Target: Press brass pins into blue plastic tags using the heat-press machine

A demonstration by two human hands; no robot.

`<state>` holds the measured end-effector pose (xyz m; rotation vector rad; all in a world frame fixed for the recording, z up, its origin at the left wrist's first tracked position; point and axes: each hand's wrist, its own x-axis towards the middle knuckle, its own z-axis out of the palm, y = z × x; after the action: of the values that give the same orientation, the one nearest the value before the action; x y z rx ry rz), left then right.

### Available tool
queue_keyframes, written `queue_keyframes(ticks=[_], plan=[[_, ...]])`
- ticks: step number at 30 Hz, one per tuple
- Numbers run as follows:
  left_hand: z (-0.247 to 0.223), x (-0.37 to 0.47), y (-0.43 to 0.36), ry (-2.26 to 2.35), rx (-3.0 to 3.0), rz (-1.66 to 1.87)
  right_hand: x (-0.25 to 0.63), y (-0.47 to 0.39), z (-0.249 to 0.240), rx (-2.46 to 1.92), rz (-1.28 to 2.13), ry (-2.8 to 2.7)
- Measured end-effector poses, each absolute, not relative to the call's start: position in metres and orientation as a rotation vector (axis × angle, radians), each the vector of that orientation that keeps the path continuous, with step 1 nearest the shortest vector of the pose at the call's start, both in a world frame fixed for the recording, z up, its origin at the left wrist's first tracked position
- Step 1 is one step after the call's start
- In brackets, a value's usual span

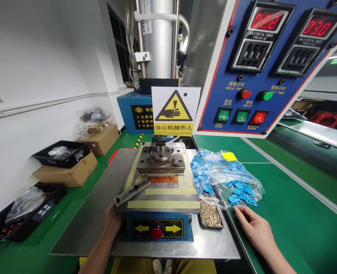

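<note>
Green tabletop (305,190) in front of you, white wall (48,57) and cardboard boxes (104,141) L. Your L hand (114,219)'s at the press (187,233), fingers mostly hidden, grip can't tell; R hand (256,230)'s thumb and fingers nearly closed at the edge of the bag (233,176) w/ blue pieces, R of press, hold unclear. Sign (172,111): "Warning mechanical injury". Panel (255,82): "AUTO", "DELAY", "POWER".

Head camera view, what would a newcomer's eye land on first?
Probably the blue control panel at upper right, where two digital timers glow with red numbers. Next might be the yellow-and-white hand-injury warning sign, near the middle of the view. Lower down, to the right, a clear plastic bag of bright blue parts lies just beyond the right hand.
</note>
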<state>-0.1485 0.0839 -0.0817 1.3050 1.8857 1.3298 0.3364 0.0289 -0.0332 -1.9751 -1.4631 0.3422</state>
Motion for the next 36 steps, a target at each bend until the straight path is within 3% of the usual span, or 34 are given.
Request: queue_keyframes(ticks=[36], plan=[[-0.0744, -0.1447, 0.0815, 1.900, 1.255, 1.262, 0.3357, 0.0290, -0.0310, -1.976, 0.332, -1.467]])
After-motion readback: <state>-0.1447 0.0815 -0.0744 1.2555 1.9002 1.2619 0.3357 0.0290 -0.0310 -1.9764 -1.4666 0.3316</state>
